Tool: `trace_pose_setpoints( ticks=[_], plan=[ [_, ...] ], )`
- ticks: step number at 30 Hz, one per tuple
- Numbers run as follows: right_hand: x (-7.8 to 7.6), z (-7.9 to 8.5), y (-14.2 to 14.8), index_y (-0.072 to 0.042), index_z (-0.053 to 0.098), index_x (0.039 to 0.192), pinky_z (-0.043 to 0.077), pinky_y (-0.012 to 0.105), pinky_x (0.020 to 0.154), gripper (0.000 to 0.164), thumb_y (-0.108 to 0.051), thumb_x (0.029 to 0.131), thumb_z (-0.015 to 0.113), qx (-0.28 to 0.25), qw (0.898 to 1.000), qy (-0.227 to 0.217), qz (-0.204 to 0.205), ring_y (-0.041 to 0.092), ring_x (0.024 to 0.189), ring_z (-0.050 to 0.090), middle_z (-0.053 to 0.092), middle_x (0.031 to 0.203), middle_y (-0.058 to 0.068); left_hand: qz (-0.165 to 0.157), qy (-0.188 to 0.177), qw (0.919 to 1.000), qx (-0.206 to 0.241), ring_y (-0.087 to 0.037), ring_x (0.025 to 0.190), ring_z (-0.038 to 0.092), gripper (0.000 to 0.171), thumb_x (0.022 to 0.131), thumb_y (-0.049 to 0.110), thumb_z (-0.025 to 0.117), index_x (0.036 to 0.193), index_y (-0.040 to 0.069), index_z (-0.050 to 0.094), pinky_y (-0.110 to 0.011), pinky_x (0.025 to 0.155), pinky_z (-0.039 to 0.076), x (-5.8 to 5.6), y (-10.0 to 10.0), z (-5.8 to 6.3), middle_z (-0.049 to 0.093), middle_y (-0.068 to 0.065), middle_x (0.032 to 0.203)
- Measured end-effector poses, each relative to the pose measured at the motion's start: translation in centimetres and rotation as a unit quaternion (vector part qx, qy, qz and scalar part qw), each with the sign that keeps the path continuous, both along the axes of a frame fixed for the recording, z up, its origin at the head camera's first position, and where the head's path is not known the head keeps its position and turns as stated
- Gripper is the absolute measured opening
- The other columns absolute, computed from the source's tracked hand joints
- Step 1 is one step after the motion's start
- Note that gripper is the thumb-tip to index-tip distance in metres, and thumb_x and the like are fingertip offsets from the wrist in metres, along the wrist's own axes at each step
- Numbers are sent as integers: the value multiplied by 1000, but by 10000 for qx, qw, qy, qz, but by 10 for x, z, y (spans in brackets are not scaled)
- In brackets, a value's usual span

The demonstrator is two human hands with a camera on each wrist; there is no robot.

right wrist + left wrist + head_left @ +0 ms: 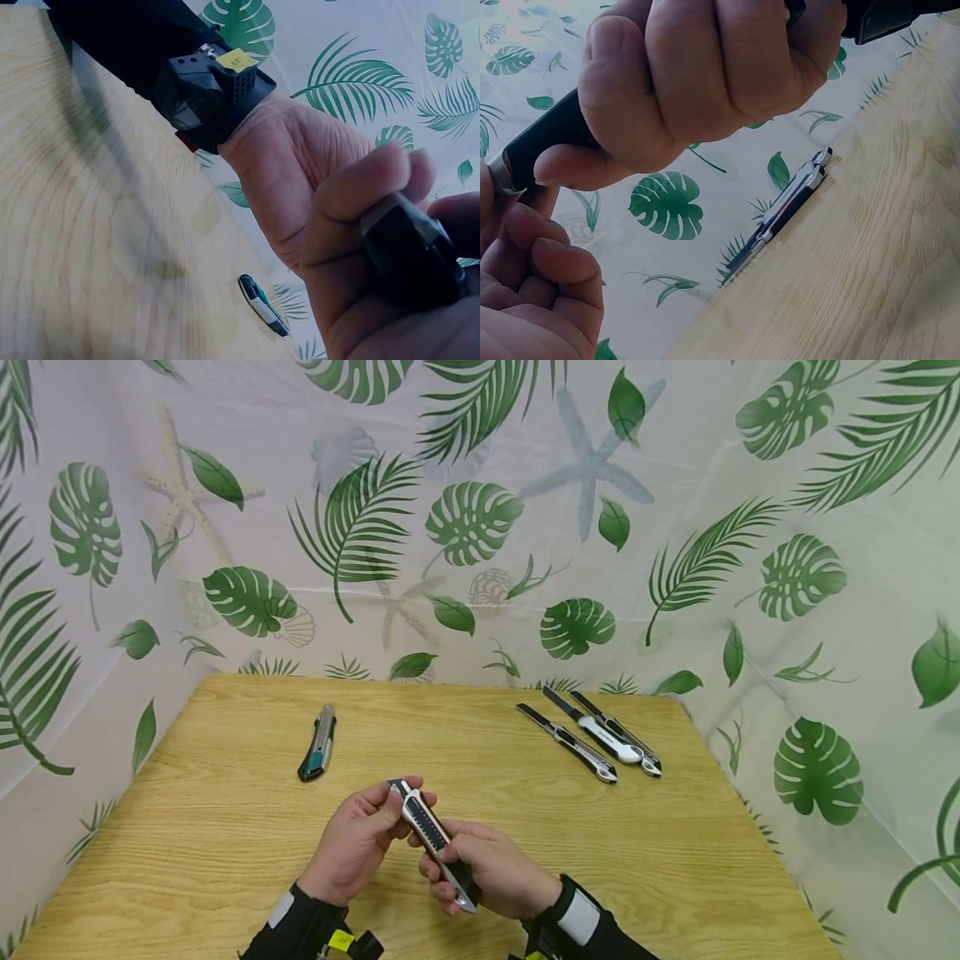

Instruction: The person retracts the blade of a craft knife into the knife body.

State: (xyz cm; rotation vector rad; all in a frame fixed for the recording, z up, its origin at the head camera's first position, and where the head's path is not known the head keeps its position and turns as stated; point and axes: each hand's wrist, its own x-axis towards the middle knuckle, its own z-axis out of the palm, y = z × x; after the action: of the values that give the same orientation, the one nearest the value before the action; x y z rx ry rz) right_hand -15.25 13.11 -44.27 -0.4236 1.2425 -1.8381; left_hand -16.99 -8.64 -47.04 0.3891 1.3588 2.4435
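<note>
Both hands are on one black and silver utility knife (pixel 429 827), held slantwise above the front middle of the table. My left hand (pixel 352 843) pinches its upper front end between thumb and fingers. Lower down, my right hand (pixel 506 868) grips the handle, with the thumb laid on top. The short dark front tip pokes out just past the left thumb. In the left wrist view, the right hand's curled fingers (pixel 697 82) wrap the black handle (pixel 551 139). The right wrist view shows the handle's butt end (pixel 409 247) in the right palm.
A grey and teal utility knife (pixel 318 745) lies at the back left of the wooden table (pixel 225 827). At the back right are a black and silver knife (pixel 573 746), a white-handled knife (pixel 606 737) and another dark knife (pixel 641 752), blades extended. Leaf-patterned cloth (pixel 510 635) hangs behind.
</note>
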Motion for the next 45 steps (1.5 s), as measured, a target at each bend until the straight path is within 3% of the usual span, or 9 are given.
trace_pose_setpoints(
  ticks=[15,19,24,28,32,38,41,43,45],
  plan=[
    [2,-8,1,-2,39,133,50,26,66,42,1,92,33,-509,9985,26,189,12,74,54,53,99,3,-36,-30,10000,14,-18,115,67,34,107,27,52,132,9,66,-26,86,51,0,-2,-3,74,-6,118],
    [3,-9,0,-3,41,131,50,26,68,38,0,93,36,-426,9991,4,90,12,75,54,54,99,3,-82,-1,9999,-61,-19,119,65,36,107,27,51,135,9,64,-28,92,51,-1,-3,-3,73,-5,120],
    [3,-10,1,-3,45,129,52,26,72,27,-7,103,39,-379,9992,71,-38,12,80,56,56,104,4,-111,106,9998,-127,-19,119,65,38,108,28,49,137,7,61,-29,96,50,-4,-8,-3,72,-4,122],
    [3,-13,3,1,46,135,55,27,76,32,-17,109,40,-400,9991,148,-52,13,87,61,60,114,6,26,122,9999,-98,-13,101,67,39,107,29,50,137,7,62,-25,87,49,-6,-14,-2,72,-4,123],
    [3,-16,7,4,41,148,56,30,82,45,-23,112,40,-368,9991,219,28,16,99,66,61,128,10,258,135,9996,16,-9,83,58,37,108,30,50,134,7,64,-22,80,48,-9,-21,-1,72,-4,120],
    [3,-21,10,-1,41,153,54,32,89,46,-20,112,43,-298,9983,497,-17,17,104,67,60,135,11,647,10,9977,-195,-10,87,59,35,108,30,50,125,6,68,-23,80,49,-8,-21,3,68,-4,126],
    [2,-23,9,-2,43,152,54,32,89,46,-19,110,49,-38,9972,667,-343,16,102,67,60,134,11,1293,-48,9859,-1064,-16,87,60,40,105,36,56,120,2,70,-28,78,48,-4,-14,7,69,-5,121],
    [2,-24,8,-4,44,152,54,33,89,47,-20,108,53,176,9947,766,-670,17,103,68,60,134,12,1643,-48,9690,-1847,-19,85,60,43,101,40,63,121,3,71,-31,78,48,0,-6,10,72,-6,112],
    [1,-25,7,-6,43,152,55,34,89,49,-19,106,56,337,9906,832,-1032,19,103,68,60,132,16,1753,54,9484,-2641,-18,88,64,45,95,46,70,118,7,74,-32,78,50,5,2,11,74,-3,105]
  ],
)
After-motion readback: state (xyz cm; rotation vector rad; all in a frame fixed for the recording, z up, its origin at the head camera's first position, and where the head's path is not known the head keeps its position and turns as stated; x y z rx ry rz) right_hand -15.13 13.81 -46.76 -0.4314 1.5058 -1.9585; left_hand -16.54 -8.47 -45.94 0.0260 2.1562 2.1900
